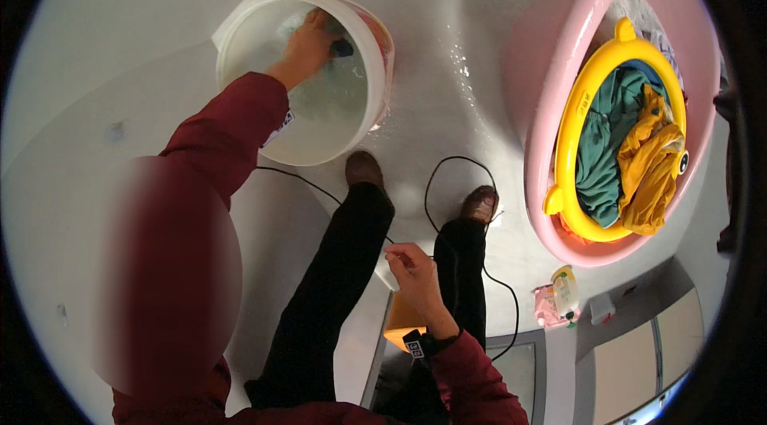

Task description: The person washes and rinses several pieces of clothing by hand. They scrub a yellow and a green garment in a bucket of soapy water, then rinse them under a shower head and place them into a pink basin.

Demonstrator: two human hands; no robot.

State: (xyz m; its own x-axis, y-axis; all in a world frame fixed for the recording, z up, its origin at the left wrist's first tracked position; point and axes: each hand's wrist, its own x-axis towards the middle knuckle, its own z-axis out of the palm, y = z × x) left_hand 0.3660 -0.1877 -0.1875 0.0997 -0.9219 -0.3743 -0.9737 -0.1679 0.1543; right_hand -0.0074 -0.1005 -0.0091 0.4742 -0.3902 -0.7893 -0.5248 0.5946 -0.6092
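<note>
My left hand (307, 48) reaches down into a large white bucket (371, 97) that holds cloudy water (343, 97). Its fingers are closed round a dark cloth (342, 48), which shows only in part beside them. Above my lap, away from the bucket, is my right hand (413, 275). Its fingers are curled in, thumb near the forefinger, and nothing shows in them.
At the right stands a pink tub (543, 113). A yellow animal-shaped basin (569, 145) sits in it with green cloth (603, 137) and mustard cloth (651, 169). A black cable (511, 297) loops by my feet. Soft packs (555, 301) and an orange container (402, 317) lie nearer.
</note>
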